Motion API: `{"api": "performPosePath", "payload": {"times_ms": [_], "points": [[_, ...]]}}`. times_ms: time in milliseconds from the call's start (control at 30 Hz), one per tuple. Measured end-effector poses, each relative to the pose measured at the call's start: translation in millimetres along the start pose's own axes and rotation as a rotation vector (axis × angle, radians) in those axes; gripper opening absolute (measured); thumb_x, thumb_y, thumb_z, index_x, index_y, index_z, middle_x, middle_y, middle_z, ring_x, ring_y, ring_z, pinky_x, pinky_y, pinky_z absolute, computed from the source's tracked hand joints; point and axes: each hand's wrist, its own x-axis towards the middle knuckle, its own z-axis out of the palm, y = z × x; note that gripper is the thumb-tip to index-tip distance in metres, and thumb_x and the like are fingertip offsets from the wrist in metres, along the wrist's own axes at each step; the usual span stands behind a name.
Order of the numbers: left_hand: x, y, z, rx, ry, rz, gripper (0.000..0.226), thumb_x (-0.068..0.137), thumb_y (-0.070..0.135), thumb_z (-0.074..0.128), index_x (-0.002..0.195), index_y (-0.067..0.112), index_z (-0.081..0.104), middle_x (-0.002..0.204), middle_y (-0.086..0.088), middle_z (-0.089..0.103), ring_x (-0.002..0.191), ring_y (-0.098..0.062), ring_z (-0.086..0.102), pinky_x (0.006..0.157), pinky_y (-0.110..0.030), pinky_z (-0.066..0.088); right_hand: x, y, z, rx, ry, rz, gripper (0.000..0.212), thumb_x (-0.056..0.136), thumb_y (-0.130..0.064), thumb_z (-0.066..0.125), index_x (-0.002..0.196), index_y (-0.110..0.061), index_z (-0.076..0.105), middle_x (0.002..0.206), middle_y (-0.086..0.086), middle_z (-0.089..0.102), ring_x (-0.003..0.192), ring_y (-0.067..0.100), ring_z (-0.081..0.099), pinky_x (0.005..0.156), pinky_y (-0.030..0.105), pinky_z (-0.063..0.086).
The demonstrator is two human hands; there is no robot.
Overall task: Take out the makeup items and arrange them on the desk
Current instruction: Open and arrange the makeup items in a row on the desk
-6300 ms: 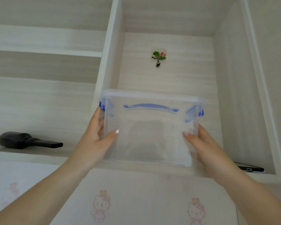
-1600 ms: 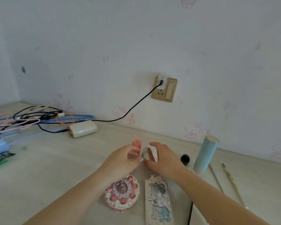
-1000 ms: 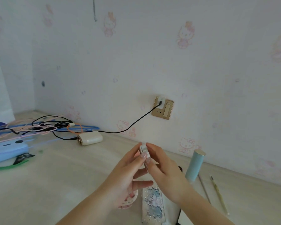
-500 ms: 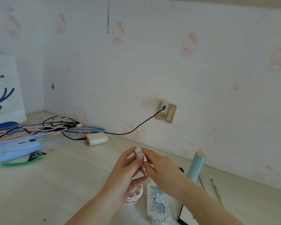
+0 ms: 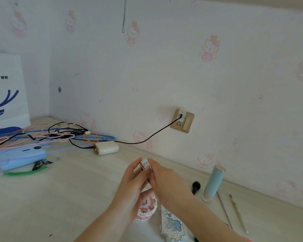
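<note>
My left hand (image 5: 129,186) and my right hand (image 5: 166,180) are joined above the desk (image 5: 63,198), both pinching a small white and pink makeup case (image 5: 145,164) at its top. Under my hands a round pink cake-shaped compact (image 5: 146,209) sits on the desk, partly hidden. Next to it on the right lies a silver and blue ornate palette (image 5: 173,226). Further right a light blue tube (image 5: 213,184) stands upright, with a black brush head (image 5: 196,186) beside it and two thin brushes (image 5: 234,211) lying flat.
A tangle of cables (image 5: 47,134) and a white charger (image 5: 106,147) lie at the back left, wired to the wall socket (image 5: 182,120). A light blue device (image 5: 21,158) and a white paper bag (image 5: 5,95) sit at the far left.
The clear box from the shelf is out of view. My hands came together over the desk, lifted the small case and keep holding it; the view has tilted up slightly.
</note>
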Motion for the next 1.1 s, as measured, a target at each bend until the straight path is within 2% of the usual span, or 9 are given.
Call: {"api": "performPosePath", "payload": {"times_ms": [233,400,500,567,667,800,900,1000,1100], "points": [[4.5,1.2,-6.8,-0.039,0.008,0.0,0.033,0.092,0.014,0.056,0.121,0.027,0.056,0.114,-0.006,0.068,0.099,-0.02,0.067,0.067,-0.033,0.058,8.3,-2.2,4.7,-0.004,0.016,-0.021,0.047,0.101,-0.027,0.029,0.147,-0.028,0.02,0.127,0.009,0.054,0.105,0.028,0.06,0.087,0.035,0.048],[5.8,3.7,-12.1,-0.09,-0.01,-0.042,0.036,0.093,0.016,0.055,0.126,0.03,0.054,0.119,-0.007,0.067,0.109,-0.024,0.064,0.084,-0.041,0.056,12.1,-6.1,3.8,-0.011,0.011,-0.043,0.05,0.101,-0.024,0.03,0.148,-0.028,0.016,0.119,0.007,0.061,0.104,0.024,0.06,0.085,0.033,0.049],[7.9,4.7,-17.5,-0.142,-0.035,-0.066,0.037,0.092,0.017,0.054,0.127,0.031,0.054,0.111,-0.008,0.07,0.094,-0.026,0.066,0.086,-0.045,0.055,17.5,1.1,-6.1,0.071,0.055,0.001,0.049,0.101,-0.022,0.031,0.147,-0.029,0.019,0.104,0.008,0.066,0.086,0.022,0.063,0.076,0.033,0.051],[9.5,9.2,-20.5,-0.173,-0.044,-0.072,0.034,0.093,0.02,0.052,0.124,0.034,0.055,0.103,-0.009,0.071,0.083,-0.026,0.068,0.079,-0.042,0.058,22.6,7.2,-11.4,0.187,0.086,0.028,0.046,0.1,-0.018,0.031,0.144,-0.032,0.028,0.079,0.004,0.063,0.063,0.016,0.056,0.059,0.025,0.044],[17.2,18.6,-27.0,-0.138,0.014,-0.065,0.026,0.098,0.02,0.044,0.116,0.032,0.058,0.098,-0.007,0.071,0.077,-0.024,0.07,0.071,-0.039,0.06,35.9,13.2,-13.0,0.344,0.096,0.111,0.045,0.098,-0.012,0.029,0.136,-0.031,0.043,0.097,0.008,0.066,0.071,0.022,0.067,0.055,0.019,0.046],[35.6,24.6,-48.0,0.17,0.148,-0.022,0.025,0.098,0.021,0.047,0.119,0.026,0.058,0.117,-0.006,0.063,0.097,-0.023,0.065,0.068,-0.035,0.06,57.5,17.8,-9.5,0.366,0.055,0.194,0.055,0.09,0.004,0.043,0.139,-0.022,0.042,0.126,0.011,0.06,0.097,0.031,0.066,0.075,0.035,0.055],[48.4,24.8,-64.7,0.638,0.12,0.037,0.06,0.081,0.016,0.073,0.134,0.017,0.046,0.122,-0.001,0.058,0.109,-0.019,0.06,0.079,-0.027,0.057,71.0,17.9,-2.1,0.27,0.049,0.194,0.058,0.088,0.006,0.045,0.14,-0.02,0.042,0.131,0.008,0.057,0.104,0.028,0.063,0.083,0.033,0.052],[65.0,20.1,-82.6,1.265,0.072,0.109,0.081,0.061,0.035,0.085,0.13,0.016,0.046,0.122,0.008,0.052,0.117,-0.015,0.051,0.092,-0.015,0.04,84.0,16.0,12.4,0.253,0.069,0.183,0.047,0.095,-0.005,0.036,0.137,-0.023,0.044,0.127,0.006,0.059,0.098,0.028,0.064,0.082,0.035,0.053],[81.8,16.2,-96.9,1.435,0.086,0.125,0.079,0.051,0.054,0.079,0.117,0.02,0.052,0.116,0.002,0.056,0.107,-0.014,0.054,0.085,-0.021,0.042,99.7,15.1,19.4,0.137,0.019,0.147,0.05,0.094,-0.004,0.034,0.14,-0.021,0.041,0.126,0.01,0.06,0.107,0.029,0.06,0.084,0.03,0.047]]}}
